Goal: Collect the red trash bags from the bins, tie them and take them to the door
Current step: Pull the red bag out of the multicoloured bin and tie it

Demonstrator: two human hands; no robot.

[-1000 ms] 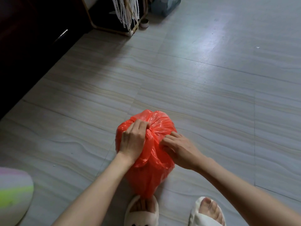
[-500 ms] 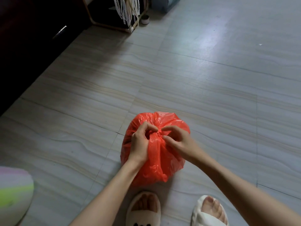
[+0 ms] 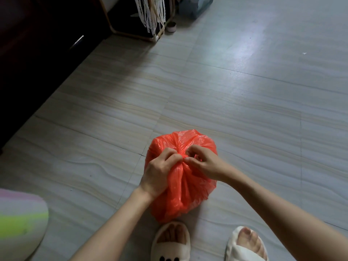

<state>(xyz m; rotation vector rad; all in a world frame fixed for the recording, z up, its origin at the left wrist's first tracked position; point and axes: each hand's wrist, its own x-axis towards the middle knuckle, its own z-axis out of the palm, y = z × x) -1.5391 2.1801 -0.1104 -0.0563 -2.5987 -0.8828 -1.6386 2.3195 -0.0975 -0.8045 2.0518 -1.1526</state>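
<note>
A full red trash bag (image 3: 185, 189) sits on the tiled floor just in front of my feet. Its top is gathered into a bunch between my two hands. My left hand (image 3: 160, 172) grips the gathered plastic from the left, fingers curled round it. My right hand (image 3: 204, 162) pinches the plastic at the neck from the right, fingertips meeting those of the left hand. No bin and no door are in view.
My feet in white slippers (image 3: 170, 243) stand right behind the bag. A dark cabinet (image 3: 37, 53) runs along the left. A wooden-framed rack with hanging white fringe (image 3: 150, 17) stands at the back. A pastel-striped object (image 3: 18, 221) lies at lower left.
My hands have drawn together over the bag's top, bunching the plastic at the neck. The bag has shifted slightly away from my feet.
</note>
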